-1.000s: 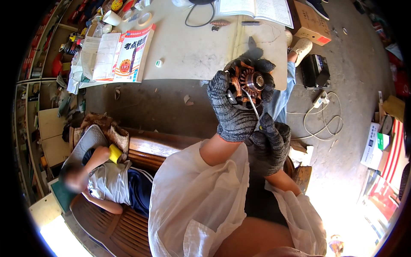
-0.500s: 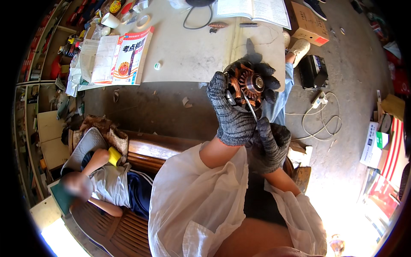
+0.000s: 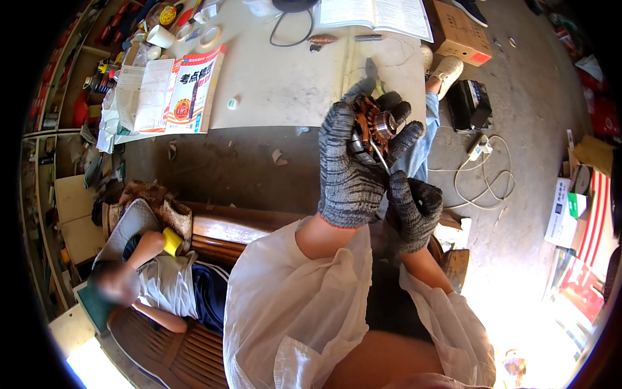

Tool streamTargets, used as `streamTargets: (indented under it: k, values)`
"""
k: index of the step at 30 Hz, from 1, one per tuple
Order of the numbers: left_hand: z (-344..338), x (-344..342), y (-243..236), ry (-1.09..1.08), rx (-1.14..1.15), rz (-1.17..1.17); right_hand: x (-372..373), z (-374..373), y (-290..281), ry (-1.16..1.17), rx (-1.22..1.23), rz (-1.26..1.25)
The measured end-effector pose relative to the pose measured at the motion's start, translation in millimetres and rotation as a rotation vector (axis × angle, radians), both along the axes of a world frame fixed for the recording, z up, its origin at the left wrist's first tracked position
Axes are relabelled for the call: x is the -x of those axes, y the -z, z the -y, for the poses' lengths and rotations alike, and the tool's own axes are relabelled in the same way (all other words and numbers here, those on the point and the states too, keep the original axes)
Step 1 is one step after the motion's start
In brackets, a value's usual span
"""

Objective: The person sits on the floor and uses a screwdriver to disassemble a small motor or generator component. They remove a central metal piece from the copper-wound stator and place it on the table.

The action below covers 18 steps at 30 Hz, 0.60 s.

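A motor part (image 3: 372, 129) with copper windings and a toothed metal hub sits high in my grey-gloved left hand (image 3: 346, 172), whose thumb and fingers curl round it in front of the table. My gloved right hand (image 3: 416, 211) is lower and to the right, closed on a slim metal tool (image 3: 381, 157). The tool's shaft points up into the windings; its grip is hidden under the glove.
The table (image 3: 265, 91) carries books (image 3: 194, 97), an open notebook (image 3: 372, 13), tape rolls and clutter. A person (image 3: 162, 285) lies on the wooden bench at lower left. Another person's clogged foot (image 3: 444, 74) is beside a black box (image 3: 466, 104), a carton (image 3: 457, 32) and a cabled power strip (image 3: 479, 148).
My left hand has turned with the motor part, which now sits more edge-on and slightly left, its fingers spread differently round it. My right hand has shifted very little, still holding the tool.
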<state>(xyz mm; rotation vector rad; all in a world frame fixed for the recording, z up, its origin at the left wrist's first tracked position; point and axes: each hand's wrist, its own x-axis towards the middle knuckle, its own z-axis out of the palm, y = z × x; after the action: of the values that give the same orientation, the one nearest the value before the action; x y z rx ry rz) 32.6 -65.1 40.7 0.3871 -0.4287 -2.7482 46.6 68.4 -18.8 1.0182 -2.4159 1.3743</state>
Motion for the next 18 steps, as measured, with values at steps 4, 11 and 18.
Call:
streamTargets:
  k: [4,11,18]
  values:
    - [2,-2,7,0.079,-0.019,-0.085,-4,1,1,-0.019,-0.028,-0.044]
    - [3,-2,17,0.105,-0.101,-0.192,-29,16,35,0.078,0.530,0.480]
    - [-1,2,20,0.117,-0.167,-0.226,-35,13,41,0.143,0.533,0.615]
